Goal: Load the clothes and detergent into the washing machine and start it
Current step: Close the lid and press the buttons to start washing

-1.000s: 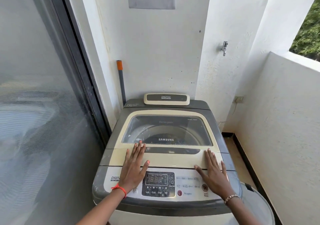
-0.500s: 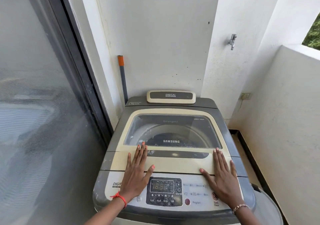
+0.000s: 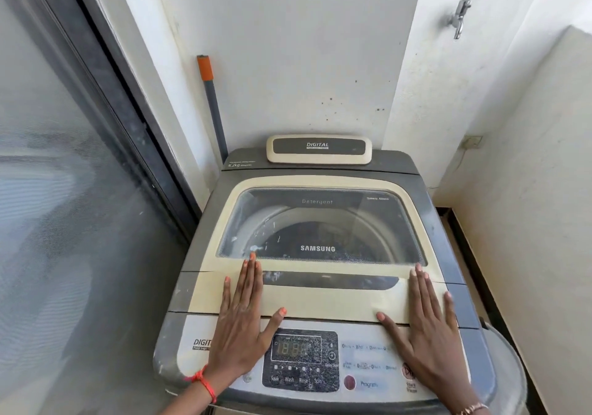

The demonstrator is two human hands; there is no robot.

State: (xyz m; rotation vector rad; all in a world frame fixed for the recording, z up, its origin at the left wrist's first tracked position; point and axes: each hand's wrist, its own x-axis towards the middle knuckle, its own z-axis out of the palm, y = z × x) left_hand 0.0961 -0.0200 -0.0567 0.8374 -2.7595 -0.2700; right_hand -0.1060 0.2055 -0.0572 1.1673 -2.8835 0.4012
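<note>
A top-loading washing machine [image 3: 448,273] in grey and cream stands in front of me with its glass lid [image 3: 320,222] down. Through the glass I see the drum, with dark contents at the bottom that I cannot make out. My left hand [image 3: 243,321] lies flat on the lid's cream front strip, left of the control panel [image 3: 301,362]. My right hand [image 3: 429,328] lies flat on the same strip at the right, its palm over the panel's right end. Both hands hold nothing. The panel's display is lit. A red program button [image 3: 349,382] sits below it.
A glass sliding door [image 3: 64,190] fills the left side. A grey pole with an orange end [image 3: 209,101] leans in the corner behind the machine. A tap [image 3: 458,17] sticks out of the right wall. A round grey tub rim [image 3: 509,370] shows at the machine's lower right.
My view has tilted down and come nearer to the machine. Both hands stay flat on the lid's front strip.
</note>
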